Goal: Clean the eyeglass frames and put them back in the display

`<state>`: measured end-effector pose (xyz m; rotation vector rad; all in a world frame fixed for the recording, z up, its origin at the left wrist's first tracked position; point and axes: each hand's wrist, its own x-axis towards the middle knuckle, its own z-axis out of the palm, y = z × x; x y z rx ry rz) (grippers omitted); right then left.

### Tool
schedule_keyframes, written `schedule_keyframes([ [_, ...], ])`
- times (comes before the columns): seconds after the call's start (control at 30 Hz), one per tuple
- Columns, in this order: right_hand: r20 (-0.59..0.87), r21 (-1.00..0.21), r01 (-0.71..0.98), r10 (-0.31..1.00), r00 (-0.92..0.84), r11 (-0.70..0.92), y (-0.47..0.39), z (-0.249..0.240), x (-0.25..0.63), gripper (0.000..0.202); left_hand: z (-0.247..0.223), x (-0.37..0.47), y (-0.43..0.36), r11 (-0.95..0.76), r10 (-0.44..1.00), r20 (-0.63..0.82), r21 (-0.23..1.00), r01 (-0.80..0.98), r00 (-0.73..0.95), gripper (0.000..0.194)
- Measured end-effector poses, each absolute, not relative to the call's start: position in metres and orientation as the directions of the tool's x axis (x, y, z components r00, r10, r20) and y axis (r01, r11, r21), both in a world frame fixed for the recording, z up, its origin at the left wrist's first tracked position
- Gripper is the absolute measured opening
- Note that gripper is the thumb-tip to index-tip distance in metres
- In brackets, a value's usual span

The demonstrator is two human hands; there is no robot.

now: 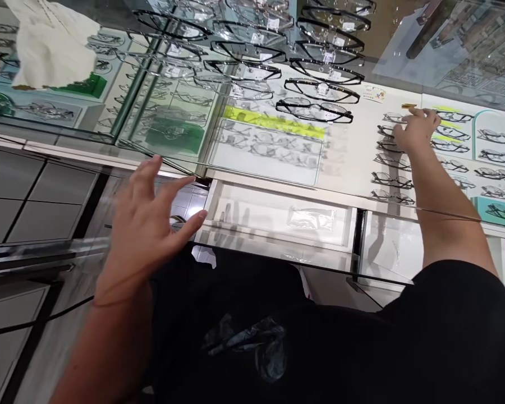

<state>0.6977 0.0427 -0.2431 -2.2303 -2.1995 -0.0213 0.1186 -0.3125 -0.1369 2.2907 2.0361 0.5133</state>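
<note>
My left hand [151,216] hangs in the air left of the open white drawer [252,216], fingers spread, holding nothing. Inside the display case my right hand [418,129] reaches to the rows of glasses on the white shelf, its fingers bent near the back frames [393,117]. Whether it grips one of them is too small to make out. Beside it on the left, a column of dark-framed glasses [391,179] runs toward the front edge. A small gold-brown piece [409,105] lies just beyond its fingertips.
Many glasses [320,109] stand in rows on the glass top. A white cloth [50,45] lies at the upper left. A clear plastic bag [311,217] is in the drawer. The case's glass edge [278,255] crosses before my body.
</note>
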Motion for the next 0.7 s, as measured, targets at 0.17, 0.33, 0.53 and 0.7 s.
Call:
schedule_keyframes([
  [0.17,0.134,-0.110,0.968,0.968,-0.211,0.226,-0.025,-0.227,0.632,0.019,-0.138,0.122,-0.312,-0.092,0.973,0.230,0.231,0.969,0.038,0.063],
  [0.33,-0.073,-0.391,0.724,0.765,-0.640,0.568,-0.116,-0.207,0.556,0.018,-0.140,0.122,-0.313,-0.099,0.957,0.288,0.302,0.948,0.008,0.055],
  [0.53,-0.460,-0.646,0.655,0.484,-0.744,0.392,-0.191,-0.160,0.492,0.048,-0.140,0.114,-0.328,-0.131,0.927,0.373,0.398,0.908,-0.030,0.040],
  [0.7,-0.606,-0.574,0.704,0.360,-0.709,0.418,-0.227,-0.079,0.455,0.054,-0.155,0.102,-0.349,-0.101,0.899,0.423,0.453,0.886,-0.113,0.031],
])
